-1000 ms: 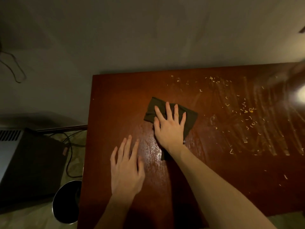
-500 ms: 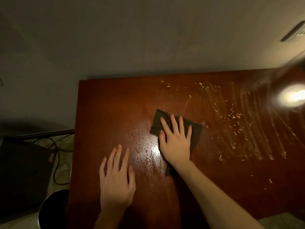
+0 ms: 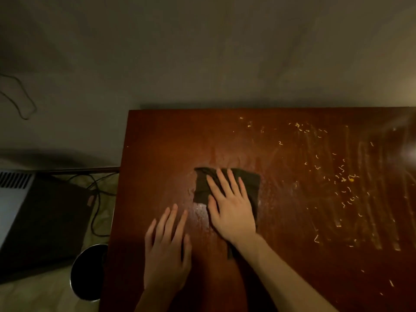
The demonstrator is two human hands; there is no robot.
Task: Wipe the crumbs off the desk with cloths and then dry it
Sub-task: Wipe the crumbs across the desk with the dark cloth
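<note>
A dark cloth [image 3: 248,182] lies flat on the reddish-brown wooden desk [image 3: 162,140], near its middle. My right hand [image 3: 231,208] presses on the cloth with straight, spread fingers. My left hand [image 3: 167,246] rests flat on the bare desk just left of and nearer than the cloth, holding nothing. A wet, shiny patch [image 3: 199,210] shows between the two hands. Several pale yellow crumbs [image 3: 342,176] are scattered over the right half of the desk, among dull wipe streaks [image 3: 371,199].
The desk's back edge meets a grey wall [image 3: 202,52]. Left of the desk, on the floor, stand a dark box-like appliance [image 3: 42,221], loose cables [image 3: 99,190] and a round black bin [image 3: 87,272]. A bright glare [image 3: 409,152] lies at the right edge.
My right hand with the cloth has slid a little back and forth over the desk's middle while the view shifted. My left hand has stayed flat beside it.
</note>
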